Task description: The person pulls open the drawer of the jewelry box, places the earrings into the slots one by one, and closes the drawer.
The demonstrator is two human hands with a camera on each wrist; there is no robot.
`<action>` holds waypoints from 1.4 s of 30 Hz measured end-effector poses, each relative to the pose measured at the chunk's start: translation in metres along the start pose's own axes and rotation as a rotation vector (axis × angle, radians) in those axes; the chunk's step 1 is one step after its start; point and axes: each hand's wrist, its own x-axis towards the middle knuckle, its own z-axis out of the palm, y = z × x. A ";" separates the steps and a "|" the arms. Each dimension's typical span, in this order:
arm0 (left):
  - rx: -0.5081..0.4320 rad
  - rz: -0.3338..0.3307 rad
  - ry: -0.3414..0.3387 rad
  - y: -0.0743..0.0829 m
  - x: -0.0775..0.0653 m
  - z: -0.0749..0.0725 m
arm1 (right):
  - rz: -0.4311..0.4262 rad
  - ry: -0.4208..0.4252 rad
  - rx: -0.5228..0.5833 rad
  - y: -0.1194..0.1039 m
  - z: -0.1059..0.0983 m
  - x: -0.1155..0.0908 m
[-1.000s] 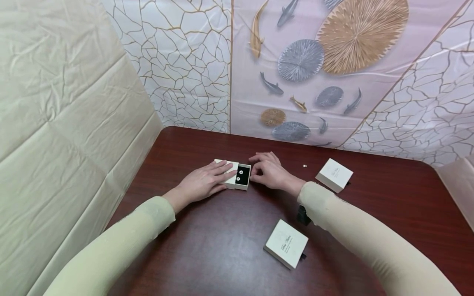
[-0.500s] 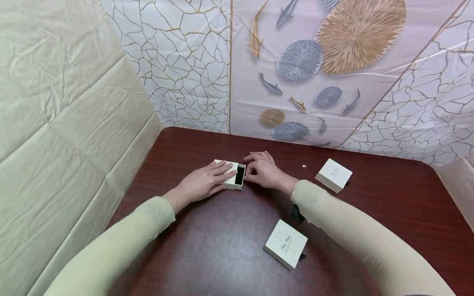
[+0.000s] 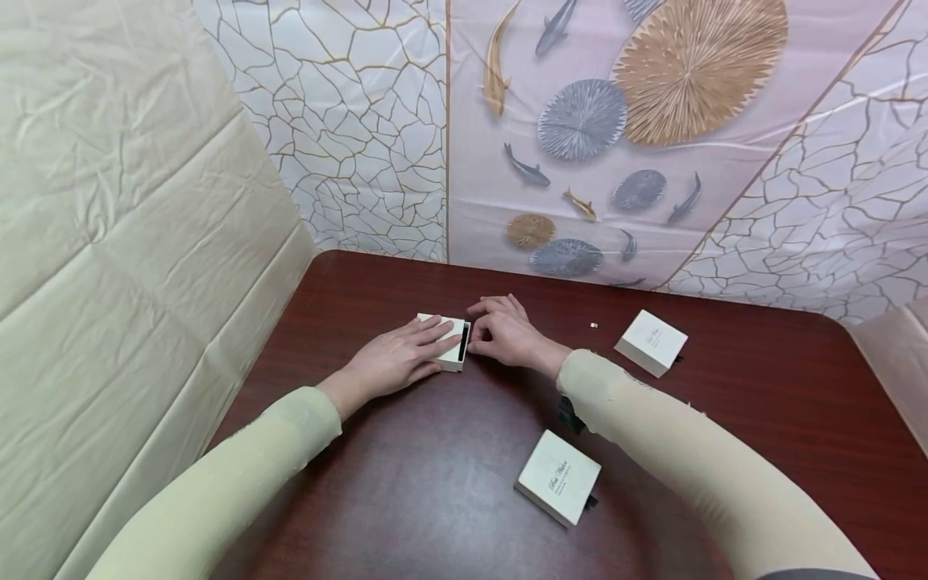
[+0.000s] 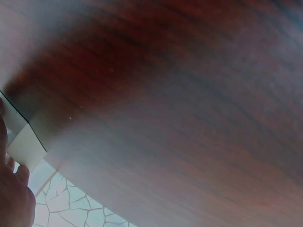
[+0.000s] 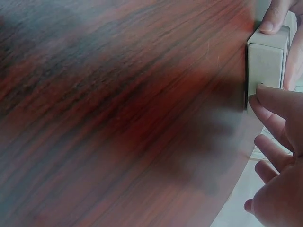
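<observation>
A small cream sliding jewelry box (image 3: 451, 359) lies on the table, its drawer (image 3: 467, 331) sticking out slightly on the right with a thin strip of black lining showing. My left hand (image 3: 387, 354) holds the sleeve, fingers across its top and thumb at the near side; this hand hides part of the lid. At the drawer's end is my right hand (image 3: 505, 332), thumb and index tips touching the end face, other fingers loosely bent. Seen from the right wrist, the end face (image 5: 265, 61) stands under the thumb tip. Only a corner of the box (image 4: 28, 146) shows from the left wrist.
Two more cream boxes with printed lids and black ribbon tabs lie on the right: one box (image 3: 560, 478) nearer, one box (image 3: 651, 342) farther back. A tiny pale item (image 3: 594, 325) lies beside the farther box. Patterned cloth (image 3: 362, 161) hangs behind the table (image 3: 406, 491).
The right hand has moved left, pushing the drawer into the sleeve. Two white stud earrings on the black lining, visible one second ago, are now covered. The left hand stays in place.
</observation>
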 end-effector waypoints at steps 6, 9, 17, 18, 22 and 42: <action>0.015 -0.003 -0.006 0.002 0.001 -0.001 | 0.009 -0.004 0.002 -0.001 0.000 0.002; 0.016 -0.008 -0.012 0.002 0.001 -0.002 | 0.018 -0.011 0.003 -0.003 0.001 0.003; 0.022 -0.001 0.006 0.002 -0.001 0.002 | 0.023 -0.024 0.008 -0.005 0.004 0.006; 0.023 -0.001 0.009 0.002 -0.001 0.002 | 0.024 -0.024 0.007 -0.005 0.004 0.007; 0.017 -0.001 0.009 0.002 -0.001 0.002 | 0.026 -0.023 -0.002 -0.004 0.004 0.008; 0.017 0.026 0.029 0.001 0.002 0.001 | 0.059 -0.033 0.015 0.000 -0.002 0.002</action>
